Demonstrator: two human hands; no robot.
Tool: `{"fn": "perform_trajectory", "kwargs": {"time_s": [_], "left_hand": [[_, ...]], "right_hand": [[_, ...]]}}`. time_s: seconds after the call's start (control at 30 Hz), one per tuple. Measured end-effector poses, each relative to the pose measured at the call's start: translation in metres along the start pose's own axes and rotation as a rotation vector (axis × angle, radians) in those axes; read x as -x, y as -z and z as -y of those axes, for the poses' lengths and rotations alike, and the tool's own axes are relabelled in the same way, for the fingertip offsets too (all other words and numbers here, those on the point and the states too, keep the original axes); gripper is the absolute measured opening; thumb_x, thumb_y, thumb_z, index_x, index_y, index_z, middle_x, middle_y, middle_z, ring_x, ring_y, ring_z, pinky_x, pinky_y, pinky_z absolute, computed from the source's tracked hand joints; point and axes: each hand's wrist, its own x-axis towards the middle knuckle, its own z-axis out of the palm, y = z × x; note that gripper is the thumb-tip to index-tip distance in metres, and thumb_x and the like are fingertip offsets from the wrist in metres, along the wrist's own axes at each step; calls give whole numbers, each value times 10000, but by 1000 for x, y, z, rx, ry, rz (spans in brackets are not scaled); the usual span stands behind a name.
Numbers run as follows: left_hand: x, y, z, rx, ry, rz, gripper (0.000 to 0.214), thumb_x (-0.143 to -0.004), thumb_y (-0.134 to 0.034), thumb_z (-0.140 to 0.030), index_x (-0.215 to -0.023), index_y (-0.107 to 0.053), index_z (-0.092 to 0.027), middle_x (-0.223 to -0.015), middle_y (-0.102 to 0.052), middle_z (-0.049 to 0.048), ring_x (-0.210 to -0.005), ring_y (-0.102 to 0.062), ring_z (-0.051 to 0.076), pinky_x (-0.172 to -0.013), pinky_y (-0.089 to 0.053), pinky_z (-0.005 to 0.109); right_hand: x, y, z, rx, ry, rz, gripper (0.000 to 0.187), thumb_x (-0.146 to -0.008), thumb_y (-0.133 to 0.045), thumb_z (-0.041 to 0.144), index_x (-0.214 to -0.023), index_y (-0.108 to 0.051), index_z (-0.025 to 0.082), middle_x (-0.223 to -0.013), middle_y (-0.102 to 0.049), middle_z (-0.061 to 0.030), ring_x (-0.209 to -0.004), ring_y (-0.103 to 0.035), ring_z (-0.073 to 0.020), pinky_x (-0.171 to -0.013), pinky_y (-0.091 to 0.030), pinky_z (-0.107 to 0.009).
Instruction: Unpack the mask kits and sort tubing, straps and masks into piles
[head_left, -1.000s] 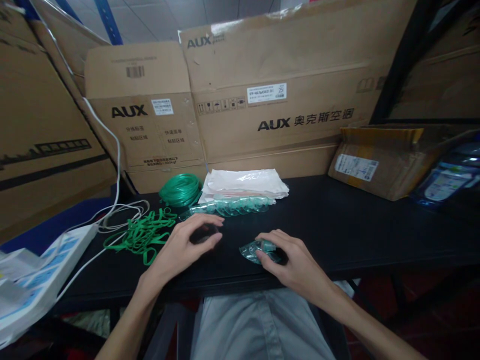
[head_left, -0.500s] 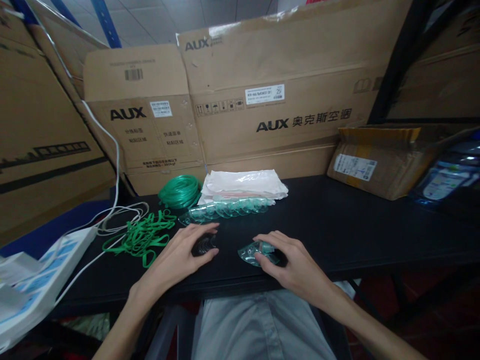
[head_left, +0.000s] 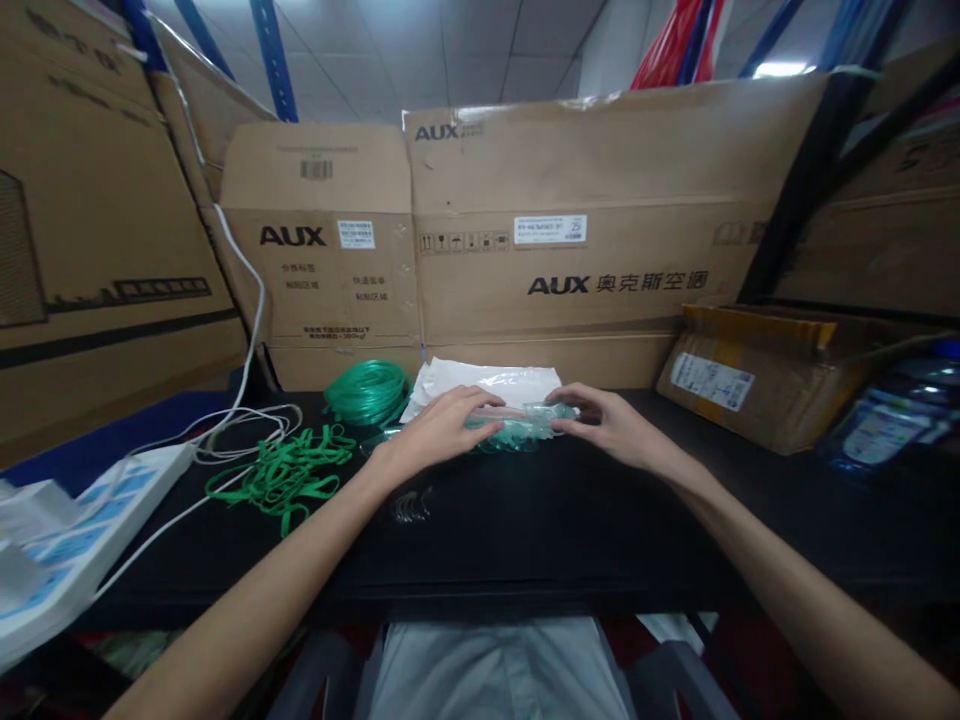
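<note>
My right hand has its thumb and fingers round a clear green plastic oxygen mask, held at the right end of a row of nested masks. At the row's left part is my left hand, its thumb and fingers apart with a gap between them. Part of the row is hidden behind that hand. Thin curved metal strips lie on the black table nearer to me. Just behind the masks rests a stack of white plastic bags.
A coil of green tubing and a tangle of green elastic straps lie left. Beyond them are white cables and a power strip. A cardboard box and a blue-capped bottle stand right. Large cardboard sheets wall the back.
Both hands have moved forward from the table's front to the row of masks. The right hand has carried its mask there. The left hand has left the metal strips, now uncovered.
</note>
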Motion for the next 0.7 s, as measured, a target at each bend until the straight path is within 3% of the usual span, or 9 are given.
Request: {"fn": "perform_trajectory", "kwargs": {"time_s": [0.1,0.27,0.43,0.6,0.7], "left_hand": [[-12,-20,12,14,-25,4,313,-986,-605,-386,-1229,-696,-211,-1203,-726,87,-1146,-659,259,-1027,-481,367],[-6,-40,23,48,-40,-6,331,-1006,-587,-382,-1286,-683,-235,-1216,-724,81,-1151,-651,246,-1033,-467,355],[-4,-42,30,92,-49,-16,350,-993,-609,-404,-1280,-694,-223,-1217,-735,89,-1149,-652,256,-1031,-463,360],[-5,-38,28,146,-94,-8,339,-979,-641,-382,-1289,-696,-256,-1265,-734,56,-1171,-660,235,-1051,-452,341],[-5,-36,26,172,-98,-11,348,-977,-645,-369,-1304,-691,-258,-1283,-731,55,-1194,-657,238,-1066,-447,348]], "right_hand": [[-13,-1,-23,38,10,-1,367,-861,-686,495,-1084,-680,204,-1091,-733,-88,-987,-702,-255,-838,-579,-376],[-7,-11,-39,93,31,7,352,-875,-678,506,-1095,-686,232,-1086,-750,-76,-975,-707,-260,-815,-576,-366],[-1,-14,-41,165,63,23,318,-887,-686,449,-1116,-712,230,-1125,-764,-82,-881,-727,-261,-787,-577,-378],[1,-19,-33,212,180,58,312,-940,-639,374,-1203,-727,231,-1211,-738,-99,-1114,-687,-284,-990,-525,-402],[2,-23,-28,237,227,78,318,-951,-636,358,-1238,-723,252,-1162,-732,-89,-1067,-693,-269,-973,-533,-397]]}}
